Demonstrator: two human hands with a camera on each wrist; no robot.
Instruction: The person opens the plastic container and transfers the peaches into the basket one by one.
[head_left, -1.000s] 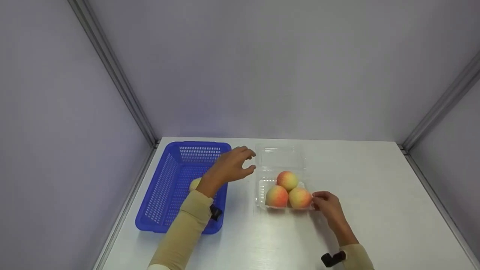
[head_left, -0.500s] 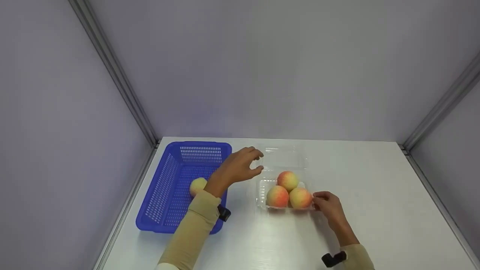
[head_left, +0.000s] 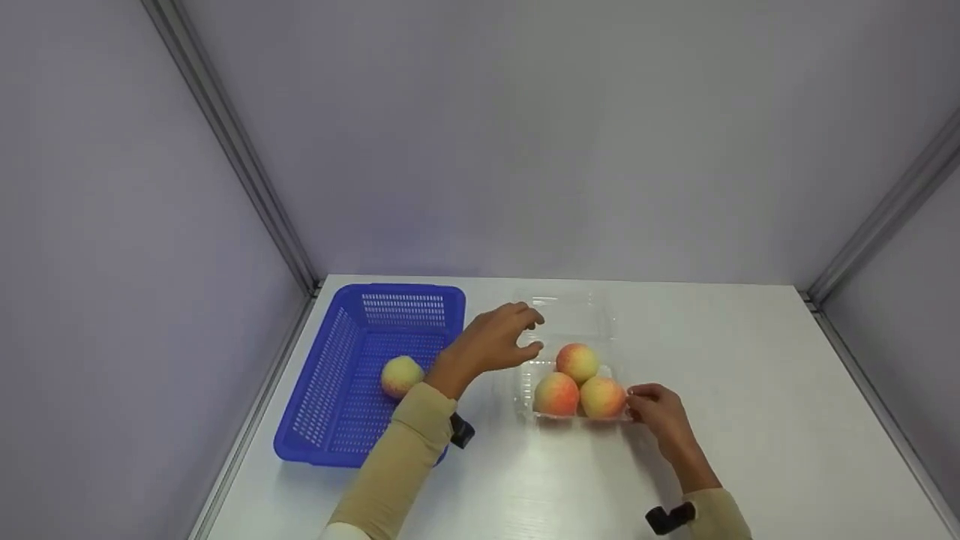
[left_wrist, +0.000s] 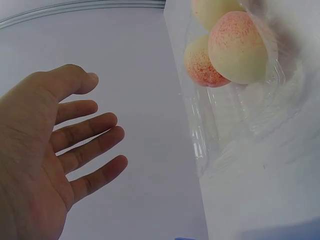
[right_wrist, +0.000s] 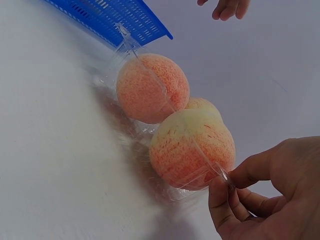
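Observation:
Three red-and-yellow peaches [head_left: 577, 363] sit in the base of a clear plastic clamshell box [head_left: 528, 382], whose lid [head_left: 574, 315] lies folded back behind. My right hand [head_left: 661, 416] pinches the front right corner of the box's rim between thumb and fingers, as the right wrist view shows up close. My left hand [head_left: 495, 339] hovers at the box's left side near the lid. In the left wrist view the left hand [left_wrist: 65, 135] holds nothing, its fingers spread and slightly bent.
A blue plastic basket [head_left: 300, 405] with slotted walls stands left of the box, holding one more peach [head_left: 401, 376]. The left forearm crosses over its right rim. White panels with metal corner rails enclose the white table [head_left: 765, 390] at the back and sides.
My left hand has moved right, away from the basket and toward the box, uncovering the peach in the basket. The right hand keeps its pinch on the box's corner.

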